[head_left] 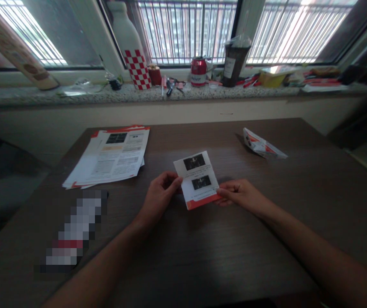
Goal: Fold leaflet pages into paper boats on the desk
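Note:
Between my two hands is a small folded sheet of paper (188, 186), white with two dark printed pictures, lines of text and a red band along its lower edge. My left hand (163, 190) pinches its left edge between thumb and fingers. At its lower right corner, my right hand (237, 194) grips it, thumb on top and fingers beneath. The sheet is tilted a little, held just over the brown table (177, 252). Beyond my right hand lies a folded paper piece (262, 144), white with orange-red patches.
A stack of printed sheets (119, 160) lies at the table's left, with a pixelated, phone-shaped object (77, 229) nearer me. On the window sill (93, 99) stand a checkered bottle (135, 60), a red can (198, 72), a dark drink cup (234, 62) and small clutter.

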Tool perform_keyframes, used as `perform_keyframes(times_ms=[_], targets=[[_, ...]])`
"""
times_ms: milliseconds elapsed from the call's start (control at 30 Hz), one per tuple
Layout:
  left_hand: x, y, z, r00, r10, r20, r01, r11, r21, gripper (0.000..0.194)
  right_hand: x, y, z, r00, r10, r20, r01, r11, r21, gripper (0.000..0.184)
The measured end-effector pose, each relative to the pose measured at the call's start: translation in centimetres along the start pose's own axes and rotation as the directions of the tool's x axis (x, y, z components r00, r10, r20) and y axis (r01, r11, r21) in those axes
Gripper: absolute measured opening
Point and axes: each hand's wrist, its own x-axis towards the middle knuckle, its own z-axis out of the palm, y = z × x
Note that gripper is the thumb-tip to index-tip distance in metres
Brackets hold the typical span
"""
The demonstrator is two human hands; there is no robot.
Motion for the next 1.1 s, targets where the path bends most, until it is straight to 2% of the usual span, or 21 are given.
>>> perform_keyframes(times_ms=[100, 200, 300, 333, 400, 467, 500, 567, 700, 800, 833, 900, 967, 1000, 1033, 1100], targets=[[0.2, -0.3, -0.1, 1.000, 0.003, -0.015, -0.004, 0.999, -0.049, 0.026, 0.1, -0.2, 0.0, 0.997, -0.063, -0.052, 0.061, 0.997, -0.045, 0.038], [0.2, -0.2, 0.0, 0.999, 0.013, -0.038, -0.017, 0.993, -0.118, 0.037, 0.0, -0.5, 0.1, 0.979, -0.162, -0.124, 0.137, 0.972, -0.192, 0.038], [0.0, -0.1, 0.1, 0.998, 0.046, -0.038, -0.049, 0.997, -0.068, 0.033, -0.4, -0.9, 0.2, 0.906, -0.367, -0.208, 0.247, 0.861, -0.444, 0.038], [-0.1, 0.0, 0.1, 0.998, 0.054, -0.034, -0.055, 0.998, -0.038, 0.028, -0.5, -1.0, 0.3, 0.870, -0.453, -0.196, 0.291, 0.792, -0.537, 0.039], [-0.3, 0.1, 0.2, 0.998, 0.060, -0.033, -0.060, 0.998, 0.003, 0.026, -0.8, -1.2, 0.4, 0.802, -0.591, -0.086, 0.381, 0.617, -0.688, 0.048], [-0.4, 0.2, 0.3, 0.997, 0.064, -0.038, -0.064, 0.998, 0.008, 0.029, -0.8, -1.3, 0.7, 0.768, -0.637, 0.068, 0.452, 0.463, -0.763, 0.062], [-0.4, 0.2, 0.3, 0.997, 0.067, -0.038, -0.067, 0.998, 0.002, 0.030, -0.8, -1.3, 0.8, 0.759, -0.639, 0.127, 0.478, 0.413, -0.775, 0.065], [-0.5, 0.4, 0.4, 0.997, 0.069, -0.026, -0.069, 0.998, -0.010, 0.031, -0.6, -1.1, 1.0, 0.753, -0.630, 0.190, 0.506, 0.370, -0.779, 0.060], [-0.9, 0.7, 0.4, 0.994, 0.105, 0.004, -0.105, 0.994, 0.023, 0.027, -0.5, -0.7, 1.1, 0.761, -0.626, 0.169, 0.502, 0.403, -0.765, 0.035], [-1.2, 0.8, 0.3, 0.968, 0.248, 0.044, -0.252, 0.952, 0.175, 0.019, -0.8, -0.8, 1.1, 0.774, -0.623, 0.112, 0.484, 0.468, -0.739, 0.030], [-1.3, 0.9, 0.2, 0.945, 0.323, 0.053, -0.325, 0.911, 0.253, 0.016, -1.0, -0.9, 1.2, 0.783, -0.617, 0.079, 0.466, 0.497, -0.732, 0.029], [-1.3, 0.9, 0.0, 0.871, 0.488, 0.048, -0.465, 0.789, 0.401, 0.013, -1.3, -1.1, 1.3, 0.800, -0.600, -0.013, 0.416, 0.569, -0.709, 0.026], [-1.2, 0.9, -0.2, 0.787, 0.616, 0.034, -0.546, 0.670, 0.502, 0.016, -1.4, -1.3, 1.4, 0.810, -0.576, -0.111, 0.367, 0.645, -0.670, 0.024], [-1.1, 0.9, -0.3, 0.758, 0.651, 0.032, -0.568, 0.635, 0.523, 0.019, -1.5, -1.3, 1.4, 0.814, -0.561, -0.154, 0.347, 0.682, -0.644, 0.024], [-1.0, 0.9, -0.4, 0.745, 0.667, 0.034, -0.581, 0.622, 0.524, 0.023, -1.4, -1.4, 1.3, 0.817, -0.542, -0.194, 0.329, 0.716, -0.616, 0.025], [-0.9, 1.0, -0.6, 0.753, 0.656, 0.044, -0.588, 0.643, 0.491, 0.027, -1.4, -1.4, 1.2, 0.828, -0.497, -0.260, 0.290, 0.776, -0.560, 0.027]])
